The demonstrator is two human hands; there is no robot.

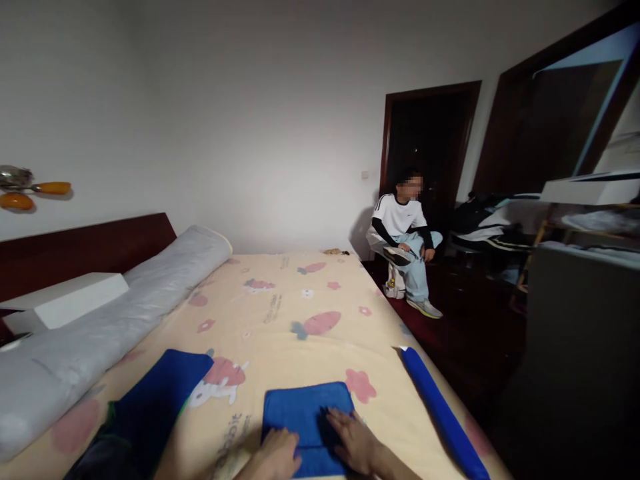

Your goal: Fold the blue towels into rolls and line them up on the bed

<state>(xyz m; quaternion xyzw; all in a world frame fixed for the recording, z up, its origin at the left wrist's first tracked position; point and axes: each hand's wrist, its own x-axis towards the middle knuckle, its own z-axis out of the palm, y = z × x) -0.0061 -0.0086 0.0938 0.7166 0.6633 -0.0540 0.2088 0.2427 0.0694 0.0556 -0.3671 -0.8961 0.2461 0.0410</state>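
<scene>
A folded blue cloth (307,403) lies flat on the bed in front of me, with a crease across its lower part. My left hand (277,453) is at its lower left edge, fingers curled down close together on the fabric. Pressed on the right side of the cloth is my right hand (356,441), palm down with the fingers stretched out. Left of my hands spreads a darker blue piece of fabric (160,387) with a thin green edge. A long, narrow bright blue bundle (440,407) lies along the bed's right side, a white bit showing at its far end.
The bed (280,360) has a cream sheet printed with carrots, rabbits and flowers. A grey roll (145,320) and a white box (83,300) lie along the headboard (90,247). Beyond the right edge sits a person (403,220). A dark cabinet (585,333) stands at the right.
</scene>
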